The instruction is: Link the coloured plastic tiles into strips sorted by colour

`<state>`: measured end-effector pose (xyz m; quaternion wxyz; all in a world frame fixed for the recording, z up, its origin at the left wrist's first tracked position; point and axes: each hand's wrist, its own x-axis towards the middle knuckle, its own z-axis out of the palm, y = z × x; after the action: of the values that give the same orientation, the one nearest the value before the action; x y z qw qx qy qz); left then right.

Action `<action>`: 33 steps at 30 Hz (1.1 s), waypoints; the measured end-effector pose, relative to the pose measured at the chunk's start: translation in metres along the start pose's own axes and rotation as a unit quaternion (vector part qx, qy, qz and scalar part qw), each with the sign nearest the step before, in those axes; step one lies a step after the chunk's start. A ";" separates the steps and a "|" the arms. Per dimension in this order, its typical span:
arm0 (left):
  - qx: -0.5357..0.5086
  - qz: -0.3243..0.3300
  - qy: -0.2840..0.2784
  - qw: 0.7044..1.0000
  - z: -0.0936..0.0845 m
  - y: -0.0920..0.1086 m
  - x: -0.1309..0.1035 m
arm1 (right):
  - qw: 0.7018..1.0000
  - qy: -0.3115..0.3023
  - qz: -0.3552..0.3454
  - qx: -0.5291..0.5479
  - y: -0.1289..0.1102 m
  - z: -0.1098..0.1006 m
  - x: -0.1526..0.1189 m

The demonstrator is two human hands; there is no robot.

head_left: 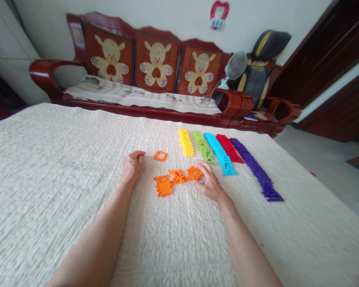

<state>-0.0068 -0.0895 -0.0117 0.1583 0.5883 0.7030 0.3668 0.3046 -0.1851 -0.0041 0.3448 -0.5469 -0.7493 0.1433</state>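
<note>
Several orange pieces lie in a loose, overlapping group, with a solid orange square (164, 187) at its near left end. My right hand (208, 181) is at the right end of this group, its fingers curved around an orange piece (194, 173). A separate orange frame with an open middle (160, 156) lies farther back. To the left of that frame my left hand (133, 165) rests closed on the cover; whether anything is inside its fingers is hidden.
Overlapping rows of yellow (186, 143), green (204, 147), blue (220, 153), red (229, 148) and purple (255, 167) pieces lie to the right on the white quilted cover (62, 179). Beyond its far edge stands a wooden sofa (52, 75) with a small fan (237, 65).
</note>
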 end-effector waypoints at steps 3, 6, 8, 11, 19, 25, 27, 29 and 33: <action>-0.003 -0.003 -0.002 1.000 -0.002 0.003 -0.001 | 0.999 -0.025 -0.031 -0.002 0.002 -0.001 -0.002; 0.002 -0.013 -0.003 1.000 -0.004 0.006 -0.002 | 0.999 -0.014 -0.040 -0.013 0.002 0.005 -0.002; 0.002 -0.020 -0.004 1.000 -0.006 0.007 -0.002 | 0.999 0.002 -0.040 -0.011 0.003 0.009 -0.001; 0.001 -0.022 -0.004 1.000 -0.006 0.007 -0.002 | 0.999 0.011 -0.042 -0.004 0.003 0.011 0.000; 0.005 -0.026 -0.008 1.000 -0.004 0.004 -0.001 | 0.999 0.016 -0.050 0.004 0.002 0.007 -0.002; 0.007 -0.011 -0.009 1.000 -0.006 0.007 -0.002 | 0.998 0.029 -0.059 -0.022 0.007 0.014 0.000; 0.008 -0.010 -0.007 1.000 -0.006 0.008 -0.002 | 0.997 0.026 -0.060 -0.030 0.007 0.016 0.001; 0.006 -0.010 -0.006 1.000 -0.005 0.007 -0.002 | 0.997 0.021 -0.063 -0.034 0.006 0.017 0.001; 0.001 -0.006 -0.005 1.000 -0.003 0.004 -0.001 | 0.997 0.017 -0.068 -0.038 -0.002 0.019 0.003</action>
<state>-0.0057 -0.0916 -0.0068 0.1635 0.5858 0.7061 0.3627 0.2894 -0.1796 -0.0153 0.3457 -0.5095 -0.7837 0.0812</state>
